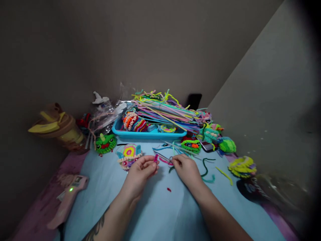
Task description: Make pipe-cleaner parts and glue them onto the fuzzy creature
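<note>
- Magenta bit [155, 158]: small, fuzzy strip, ctr of frame; L hand [142, 167] pinches it btwn thumb & fingertips.
- Slim metal tool [162, 156]: shiny, pointed, ctr, just beside the bit; R hand [184, 165] has fingers curled together on its looped end.
- Both forearms angle in from bottom edge, hands near each other, low over pale blue cover [160, 209].
- Ribbed fuzzy figure [129, 154], rounded, pink/yellow rings, L of ctr.
- Smooth blue tray [150, 135], upper ctr, w/ thin fuzzy stems [167, 113] heaped across.
</note>
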Demonstrator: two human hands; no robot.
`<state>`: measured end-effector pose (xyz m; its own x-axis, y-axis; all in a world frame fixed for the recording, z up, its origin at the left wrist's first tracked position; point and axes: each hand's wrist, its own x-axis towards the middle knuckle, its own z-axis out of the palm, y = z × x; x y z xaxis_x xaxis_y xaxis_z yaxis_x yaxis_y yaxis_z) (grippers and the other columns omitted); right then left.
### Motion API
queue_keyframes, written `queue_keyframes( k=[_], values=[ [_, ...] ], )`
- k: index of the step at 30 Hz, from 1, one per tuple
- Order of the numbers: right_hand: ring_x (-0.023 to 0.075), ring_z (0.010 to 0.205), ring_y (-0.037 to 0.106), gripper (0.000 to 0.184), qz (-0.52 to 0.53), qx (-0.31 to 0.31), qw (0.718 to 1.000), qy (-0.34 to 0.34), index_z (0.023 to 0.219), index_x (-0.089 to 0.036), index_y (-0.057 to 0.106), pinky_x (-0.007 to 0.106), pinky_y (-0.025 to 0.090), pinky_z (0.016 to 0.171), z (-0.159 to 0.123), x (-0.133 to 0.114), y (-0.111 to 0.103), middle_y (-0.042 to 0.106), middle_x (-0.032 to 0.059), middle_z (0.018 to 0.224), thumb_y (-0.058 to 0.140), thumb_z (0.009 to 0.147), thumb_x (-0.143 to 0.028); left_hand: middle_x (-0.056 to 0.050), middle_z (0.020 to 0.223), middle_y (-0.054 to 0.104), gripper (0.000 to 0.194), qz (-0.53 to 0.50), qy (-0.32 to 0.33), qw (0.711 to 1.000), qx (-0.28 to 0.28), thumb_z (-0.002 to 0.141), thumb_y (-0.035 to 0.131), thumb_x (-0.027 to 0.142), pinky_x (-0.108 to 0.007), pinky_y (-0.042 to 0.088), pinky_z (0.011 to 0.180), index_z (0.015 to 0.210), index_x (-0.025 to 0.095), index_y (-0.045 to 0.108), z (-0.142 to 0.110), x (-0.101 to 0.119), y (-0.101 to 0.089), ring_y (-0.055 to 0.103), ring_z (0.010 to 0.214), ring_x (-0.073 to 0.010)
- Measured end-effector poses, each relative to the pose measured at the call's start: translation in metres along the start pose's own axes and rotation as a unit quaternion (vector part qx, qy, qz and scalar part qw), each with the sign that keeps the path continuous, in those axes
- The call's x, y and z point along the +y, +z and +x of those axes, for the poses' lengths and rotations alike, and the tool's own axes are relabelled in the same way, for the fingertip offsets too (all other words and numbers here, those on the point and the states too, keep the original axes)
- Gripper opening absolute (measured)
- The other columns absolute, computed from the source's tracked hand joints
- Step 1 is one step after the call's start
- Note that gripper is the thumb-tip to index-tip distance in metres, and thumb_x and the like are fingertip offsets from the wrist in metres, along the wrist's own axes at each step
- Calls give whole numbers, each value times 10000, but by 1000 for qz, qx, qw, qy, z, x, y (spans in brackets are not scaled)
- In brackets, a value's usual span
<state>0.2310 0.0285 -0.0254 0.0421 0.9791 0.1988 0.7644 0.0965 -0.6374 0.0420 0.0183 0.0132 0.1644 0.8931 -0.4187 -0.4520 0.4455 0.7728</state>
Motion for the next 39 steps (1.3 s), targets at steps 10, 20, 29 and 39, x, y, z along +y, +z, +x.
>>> queue_keyframes(
  k=[10, 20, 29, 39],
  values=[
    [153, 697, 562, 113, 353, -43, 934, 28, 768, -179, 661, 258, 437, 627, -15, -29, 0, 597, 20, 730, 634, 754, -288, -15, 708, 628, 104, 275, 137, 951, -27, 673, 654, 152, -228, 437, 613, 774, 139, 635, 0, -18, 7, 563, 671, -127],
    [110, 576, 497, 182, 412, -76, 901, 113, 691, -162, 600, 228, 391, 553, -12, -27, -1, 557, -18, 614, 658, 725, -332, -34, 759, 661, 355, 153, 29, 986, -66, 558, 808, 224, -260, 474, 707, 854, 130, 636, 3, -23, 8, 602, 718, -134],
    [46, 400, 274, 282, 499, -97, 844, 173, 679, -167, 559, 196, 203, 391, -13, -21, 3, 409, -78, 500, 673, 736, -419, -5, 631, 636, 355, 130, -40, 985, -101, 601, 796, 351, -191, 426, 560, 822, 102, 673, -1, -21, 8, 535, 547, -68],
    [146, 700, 558, 192, 424, -140, 889, 98, 768, -160, 660, 266, 434, 650, -11, -25, -5, 609, 15, 723, 721, 682, -320, -5, 581, 609, 281, 260, 36, 963, -67, 658, 697, 382, -220, 423, 494, 736, 114, 664, 1, -18, 9, 520, 501, -104]
  ],
)
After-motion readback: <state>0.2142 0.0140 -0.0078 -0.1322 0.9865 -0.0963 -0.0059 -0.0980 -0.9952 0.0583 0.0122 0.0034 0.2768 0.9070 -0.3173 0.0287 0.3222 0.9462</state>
